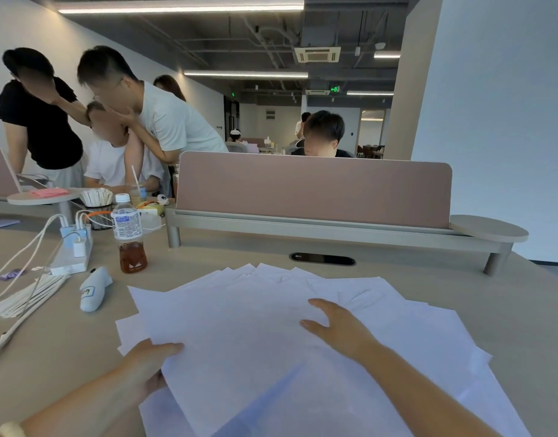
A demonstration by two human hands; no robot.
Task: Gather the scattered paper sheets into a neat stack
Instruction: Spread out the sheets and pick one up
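Pinching the 8 o'clock edge of the top sheet with the left hand, held it with thumb above and fingers tucked out of sight beneath, most likely to lift or drag that sheet toward the middle. Laid the right hand flat on the paper sheets toward 2 o'clock of the spread, with fingers straight and apart, grasping nothing. Judged this a pin against skidding while the other side moved.

Found the sheets fanned and overlapping across the near middle of the desk, with corners jutting at 12, 9 and 3 o'clock and edges nowhere aligned. Reckoned the stacking barely begun.

Noted a smooth beige top, slick enough, at a guess, for loose paper to slide. Spotted at 10 o'clock, apart from the paper, a tea bottle, a white power strip with chargers and cables, a small plush toy and a bundle of wrapped sticks. Faced a pink divider panel at 12 o'clock, with a dark cable port between it and the sheets. Made out several people beyond the divider and at 10 o'clock, in an open office with bare ceiling ducts and strip lights.
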